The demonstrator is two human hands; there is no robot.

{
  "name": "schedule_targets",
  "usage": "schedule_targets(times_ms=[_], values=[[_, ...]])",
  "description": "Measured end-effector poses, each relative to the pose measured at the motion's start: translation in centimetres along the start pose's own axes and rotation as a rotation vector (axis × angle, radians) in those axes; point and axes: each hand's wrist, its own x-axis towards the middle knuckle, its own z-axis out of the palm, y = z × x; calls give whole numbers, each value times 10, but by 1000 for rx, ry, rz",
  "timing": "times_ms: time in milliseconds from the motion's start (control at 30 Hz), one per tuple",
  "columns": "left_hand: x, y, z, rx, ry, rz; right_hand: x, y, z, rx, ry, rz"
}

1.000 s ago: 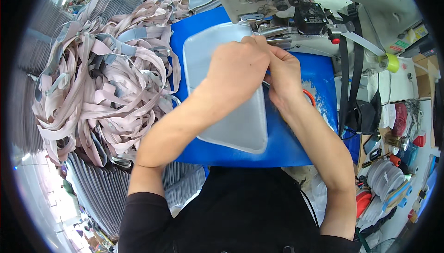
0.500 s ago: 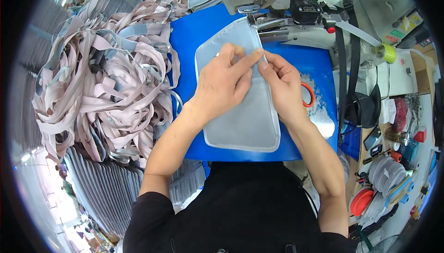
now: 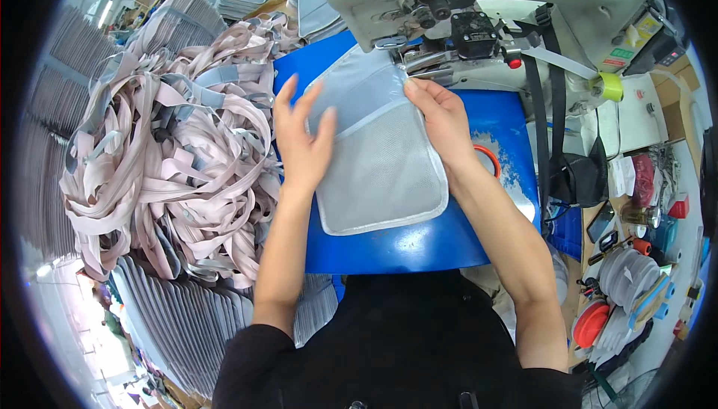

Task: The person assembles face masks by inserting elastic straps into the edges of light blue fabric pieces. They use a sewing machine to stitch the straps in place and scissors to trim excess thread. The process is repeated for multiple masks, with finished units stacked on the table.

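A grey fabric panel [image 3: 385, 173] with a mesh lower part, a smoother upper part and light bound edges lies tilted on the blue table [image 3: 359, 252]. Its top end sits under the head of a sewing machine [image 3: 389, 41]. My right hand [image 3: 445, 121] pinches the panel's right edge, thumb on top and the other fingers mostly out of sight below. At the panel's left edge my left hand [image 3: 305, 140] is open, its fingers spread and slightly blurred; whether it touches the fabric I cannot tell.
A big tangle of pinkish-grey straps [image 3: 187, 162] crowds the left side. Below it stands a row of stacked grey panels [image 3: 179, 315]. An orange-red ring handle [image 3: 488, 161] lies right of my right hand. Black straps [image 3: 553, 110] hang beside the machine.
My left hand has left the panel's right edge and moved to its left side, fingers spreading. The panel has turned, its lower end swinging left. My right hand keeps its hold.
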Motion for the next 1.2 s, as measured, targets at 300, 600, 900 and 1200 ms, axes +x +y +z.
schedule_targets(times_ms=[300, 600, 900, 1200], values=[[-62, -31, -26, -1026, -78, -612, -16, -23, -40, -248, 172, -403], [-39, -22, -53, -1029, -142, -590, -1, -48, -55, 19, 293, -371], [-33, -14, -63, -1089, -155, -650, -56, 5, -15, -265, -35, -167], [-14, -16, -65, -940, -125, -564, -67, 14, -16, 128, -149, -79]])
